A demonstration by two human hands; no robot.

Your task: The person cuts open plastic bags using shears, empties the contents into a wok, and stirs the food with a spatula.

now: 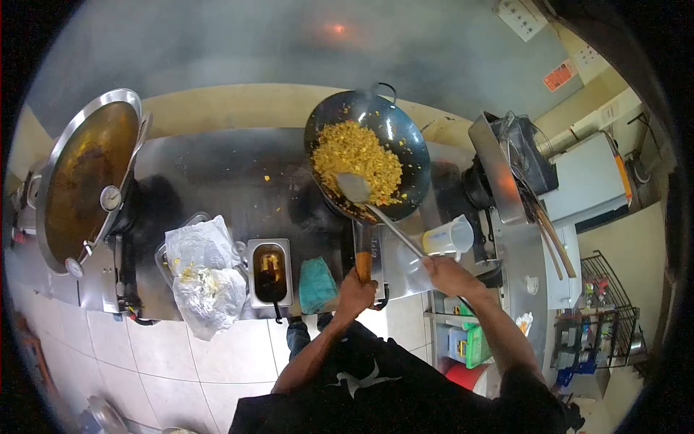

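A dark wok (413, 148) holds yellow-brown fried rice (361, 155) with small bits in it. My left hand (354, 293) is closed round the wok's wooden handle (363, 266). In my right hand (452, 277) is the long metal shaft of a ladle (353, 188), whose head rests on the rice near the wok's front side. Just behind my right hand stands a clear plastic jug (457, 236). A teal cloth (316, 284) lies to the left of my left hand, next to a metal container of dark sauce (269, 278) with a utensil in it.
At far left sits a large pan of brown oil (90, 170) with thermometers clipped on. Crumpled foil or plastic (206, 278) covers a tray on the steel counter (217, 166). A metal bin (499, 170) with long-handled tools stands at right, beside a wire rack (611, 307).
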